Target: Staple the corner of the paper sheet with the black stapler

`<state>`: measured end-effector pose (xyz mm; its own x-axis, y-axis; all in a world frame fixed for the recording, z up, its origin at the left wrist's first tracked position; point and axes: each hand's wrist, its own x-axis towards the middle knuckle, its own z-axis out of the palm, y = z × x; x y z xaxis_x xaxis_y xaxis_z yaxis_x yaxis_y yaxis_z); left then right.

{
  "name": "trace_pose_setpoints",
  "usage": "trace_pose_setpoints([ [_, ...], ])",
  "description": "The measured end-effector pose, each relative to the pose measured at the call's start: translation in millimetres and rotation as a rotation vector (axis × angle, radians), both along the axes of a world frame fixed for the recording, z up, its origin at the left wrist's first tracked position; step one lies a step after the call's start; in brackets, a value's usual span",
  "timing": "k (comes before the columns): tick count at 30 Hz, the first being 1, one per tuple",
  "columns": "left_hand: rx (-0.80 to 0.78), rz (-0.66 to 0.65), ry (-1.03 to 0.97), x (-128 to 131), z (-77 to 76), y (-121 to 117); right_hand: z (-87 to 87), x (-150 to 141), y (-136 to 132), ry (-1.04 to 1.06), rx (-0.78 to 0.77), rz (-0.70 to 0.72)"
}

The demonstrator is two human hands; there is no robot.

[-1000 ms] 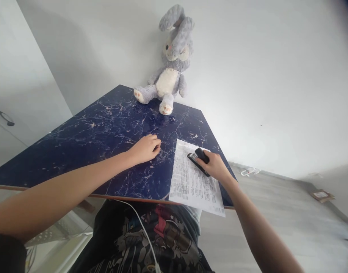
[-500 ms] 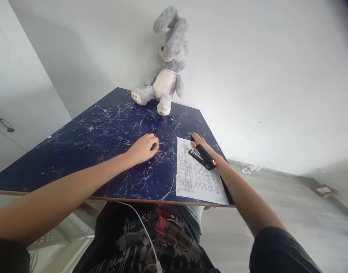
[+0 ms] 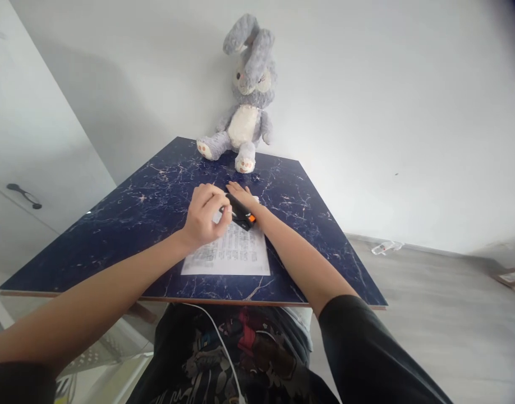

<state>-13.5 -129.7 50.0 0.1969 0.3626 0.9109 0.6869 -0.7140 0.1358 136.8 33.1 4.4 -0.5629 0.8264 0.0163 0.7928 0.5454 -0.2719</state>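
A printed sheet of paper (image 3: 236, 255) lies on the dark blue marbled table. On its upper part is a black stapler (image 3: 242, 216) with an orange spot at its rear end. My left hand (image 3: 205, 216) has its fingers curled, thumb and forefinger closed about the stapler's front end, which they partly hide. Just beyond the stapler, my right hand (image 3: 243, 196) rests flat over the sheet's far edge with fingers stretched out. The right wrist is close beside the stapler's rear.
A grey plush rabbit (image 3: 245, 120) sits at the table's (image 3: 156, 207) far edge against the wall. A white cabinet with a dark handle (image 3: 25, 196) stands at left. Clear plastic (image 3: 387, 247) and a brown package (image 3: 510, 278) lie on the floor at right.
My right hand has moved left across the table, and the sheet and stapler have shifted left with it. My left hand has come up to the stapler's front end.
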Motion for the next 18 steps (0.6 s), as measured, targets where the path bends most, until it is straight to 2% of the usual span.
trace_pose_setpoints([
  [3, 0.114, -0.141, 0.115, 5.0, -0.9, -7.5, 2.8, -50.4, -7.7, 0.077, -0.015, 0.056],
  [6, 0.188, -0.243, 0.154, 12.6, -1.3, -13.1, 9.9, -74.8, -11.1, 0.189, -0.015, 0.073],
  [9, 0.185, -0.288, 0.128, 15.6, -0.3, -15.6, 21.5, -72.2, -14.2, 0.516, -0.004, 0.028],
  [11, 0.171, -0.299, 0.1, 15.4, 1.0, -16.1, 27.7, -62.7, -21.7, 0.732, -0.072, 0.106],
  [13, 0.179, -0.319, 0.074, 14.9, 2.2, -16.3, 29.6, -53.8, -34.2, 0.757, -0.196, 0.279],
  [15, 0.197, -0.341, 0.057, 14.8, 3.0, -16.6, 27.2, -48.2, -48.2, 0.681, -0.269, 0.403],
  [18, 0.17, -0.346, 0.055, 15.0, 3.4, -16.9, 22.0, -41.3, -61.1, 0.627, -0.238, 0.392],
])
